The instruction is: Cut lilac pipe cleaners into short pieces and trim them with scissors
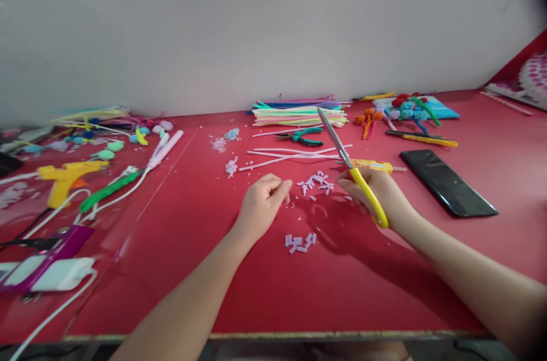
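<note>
My right hand (378,190) is closed round scissors (361,179) with yellow handles, their blades pointing up and away from me. Thumb and fingertips of my left hand (260,204) are pinched together over the table; whatever they hold, if anything, is too small to make out. Between the hands lies a loose pile of short lilac pipe cleaner pieces (318,181). Closer to me sits a second group of cut lilac pieces (300,243). Several long pale pink pipe cleaners (294,156) lie crossed beyond my hands.
Pliers (305,136) and a bundle of coloured pipe cleaners (299,115) lie at the back. A black phone (448,183) rests at right. On the left are a yellow glue gun (64,179), a pink corded tool (166,149), a power strip (47,261) and white cables.
</note>
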### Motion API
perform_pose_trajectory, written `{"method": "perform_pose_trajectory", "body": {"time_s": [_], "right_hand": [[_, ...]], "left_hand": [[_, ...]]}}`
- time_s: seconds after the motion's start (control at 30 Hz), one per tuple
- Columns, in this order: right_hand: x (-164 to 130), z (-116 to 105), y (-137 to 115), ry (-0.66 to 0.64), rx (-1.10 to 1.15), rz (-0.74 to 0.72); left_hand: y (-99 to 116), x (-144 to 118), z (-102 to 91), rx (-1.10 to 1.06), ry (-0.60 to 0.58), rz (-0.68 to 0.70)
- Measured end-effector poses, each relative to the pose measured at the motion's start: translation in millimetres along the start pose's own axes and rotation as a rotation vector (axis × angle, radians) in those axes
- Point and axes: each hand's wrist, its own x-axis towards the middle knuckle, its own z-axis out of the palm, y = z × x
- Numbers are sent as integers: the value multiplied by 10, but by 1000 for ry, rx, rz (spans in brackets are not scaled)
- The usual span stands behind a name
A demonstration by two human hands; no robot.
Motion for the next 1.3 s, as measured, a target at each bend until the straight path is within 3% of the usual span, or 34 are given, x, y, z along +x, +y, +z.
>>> {"method": "perform_pose_trajectory", "body": {"time_s": [0.17, 0.4, 0.5, 0.67, 0.97, 1.1, 1.3], "right_hand": [[-29, -9, -25, -44, 111, 66], [-23, 32, 61, -68, -57, -62], [-34, 44, 54, -65, -76, -64], [-62, 58, 21, -78, -74, -48], [-71, 78, -2, -89, -71, -36], [-77, 88, -6, -98, -75, -45], [-74, 90, 8, -99, -81, -63]], "left_hand": [[-78, 1, 9, 56, 46, -15], [53, -59, 11, 103, -219, 98], [116, -101, 32, 132, -342, 153], [177, -168, 115, 215, -446, 217], [192, -207, 183, 283, -482, 251], [178, -204, 169, 267, -527, 302], [166, -184, 107, 245, -530, 272]]}}
